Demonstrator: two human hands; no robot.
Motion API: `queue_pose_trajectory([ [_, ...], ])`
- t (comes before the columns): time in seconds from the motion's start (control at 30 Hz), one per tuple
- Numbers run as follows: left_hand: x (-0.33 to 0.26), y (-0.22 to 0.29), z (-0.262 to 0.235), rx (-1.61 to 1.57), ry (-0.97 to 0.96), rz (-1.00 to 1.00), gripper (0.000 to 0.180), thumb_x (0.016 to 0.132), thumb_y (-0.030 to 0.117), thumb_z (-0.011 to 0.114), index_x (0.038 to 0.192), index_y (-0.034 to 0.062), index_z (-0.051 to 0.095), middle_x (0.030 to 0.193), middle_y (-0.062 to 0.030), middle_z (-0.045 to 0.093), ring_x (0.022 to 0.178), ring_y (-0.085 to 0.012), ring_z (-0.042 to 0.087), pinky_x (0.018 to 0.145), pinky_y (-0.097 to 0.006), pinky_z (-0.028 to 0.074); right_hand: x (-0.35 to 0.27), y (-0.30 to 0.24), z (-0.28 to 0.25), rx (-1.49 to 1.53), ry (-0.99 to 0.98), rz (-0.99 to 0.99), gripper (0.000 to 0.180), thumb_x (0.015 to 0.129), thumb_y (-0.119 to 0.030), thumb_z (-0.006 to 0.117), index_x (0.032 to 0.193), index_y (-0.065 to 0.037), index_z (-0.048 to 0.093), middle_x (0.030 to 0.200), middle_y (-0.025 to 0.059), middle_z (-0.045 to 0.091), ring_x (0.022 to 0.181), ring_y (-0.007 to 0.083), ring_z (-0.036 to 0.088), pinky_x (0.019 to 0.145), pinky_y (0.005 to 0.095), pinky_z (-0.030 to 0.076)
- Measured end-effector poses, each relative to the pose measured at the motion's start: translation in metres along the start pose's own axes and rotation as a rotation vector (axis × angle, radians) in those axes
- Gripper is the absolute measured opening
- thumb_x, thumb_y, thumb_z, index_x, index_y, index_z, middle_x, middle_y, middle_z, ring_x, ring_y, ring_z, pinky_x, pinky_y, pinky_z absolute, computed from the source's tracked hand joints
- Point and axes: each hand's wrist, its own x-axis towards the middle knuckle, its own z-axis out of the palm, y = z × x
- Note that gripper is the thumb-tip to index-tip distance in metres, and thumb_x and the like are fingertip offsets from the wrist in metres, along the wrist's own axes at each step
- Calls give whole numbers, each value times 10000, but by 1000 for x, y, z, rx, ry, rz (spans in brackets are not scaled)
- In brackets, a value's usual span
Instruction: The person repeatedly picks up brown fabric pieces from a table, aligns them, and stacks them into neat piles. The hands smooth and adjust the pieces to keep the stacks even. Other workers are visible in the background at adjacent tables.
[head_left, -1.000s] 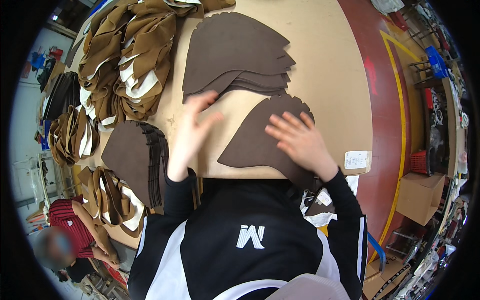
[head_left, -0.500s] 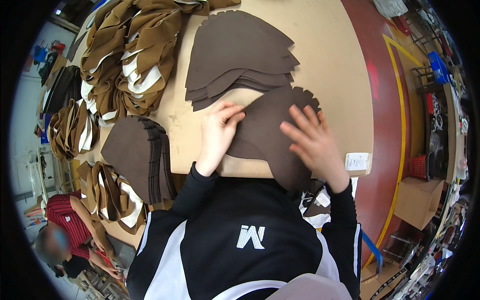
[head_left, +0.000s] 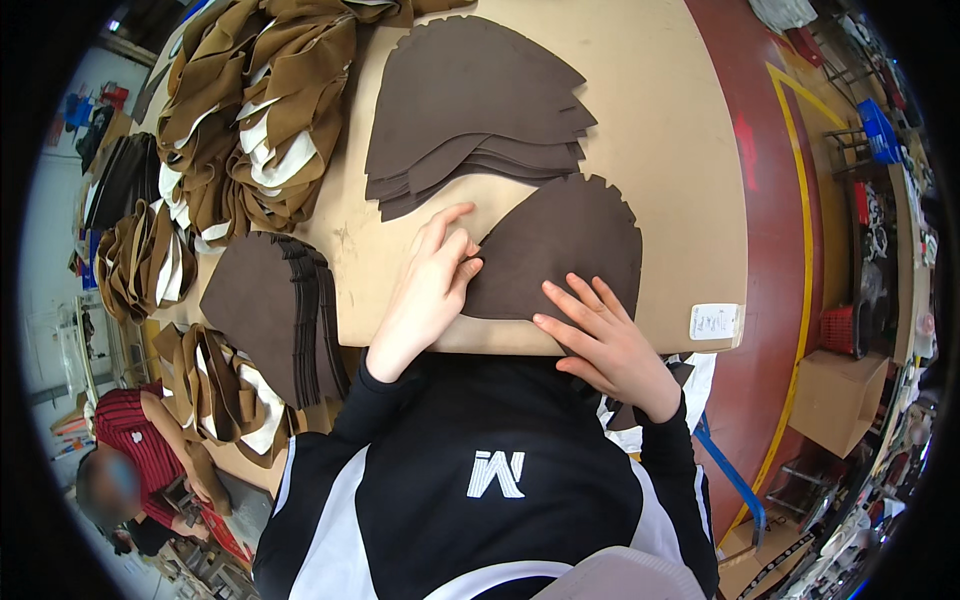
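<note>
A dark brown, leather-like panel (head_left: pixel 560 240) with a notched curved edge lies at the table's front edge. My left hand (head_left: pixel 425 285) is at its left edge, thumb and a bent finger closed on the border, forefinger stretched out. Flat over its lower right part, my right hand (head_left: pixel 605 340) is open with fingers spread. Just beyond lies a fanned stack of similar brown panels (head_left: pixel 470 95), its layered edges facing me. Another stack of brown panels (head_left: pixel 260 290) stands to the left, notched edges lined up.
The pale table (head_left: pixel 690 180) carries heaped tan-brown pieces with white lining (head_left: pixel 290 130) at the far left. A white label (head_left: pixel 713 322) sits at its right front corner. A cardboard box (head_left: pixel 838 400) stands across the red floor (head_left: pixel 745 250). At lower left, a person in a striped top (head_left: pixel 130 430) works.
My right hand has moved down and toward me, from the panel's right side to its lower part. The panel's near end, which hung over the edge, now lies back. My left hand shifted slightly nearer.
</note>
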Motion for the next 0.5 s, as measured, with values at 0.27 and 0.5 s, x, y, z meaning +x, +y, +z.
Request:
queue_pose_trajectory([
  [0.27, 61, -1, -59, -152, 260, 3, 168, 972, 65, 645, 1126, 4, 617, 840, -39, 676, 789, -87, 571, 747, -246, 468, 11, -6, 18, -69, -135, -22, 523, 967, -329, 637, 1460, -193, 529, 1580, 54, 428, 1478, 357, 340, 1206, 557, 254],
  [0.5, 43, -7, -47, 9, 82, -6, 317, 933, 20, 629, 1245, 76, 647, 1090, -106, 648, 1085, -243, 617, 908, -360, 503, 6, 35, 27, -290, 5, 161, 587, 920, -460, 646, 1480, -352, 510, 1610, -22, 391, 1474, 281, 360, 1192, 543, 283],
])
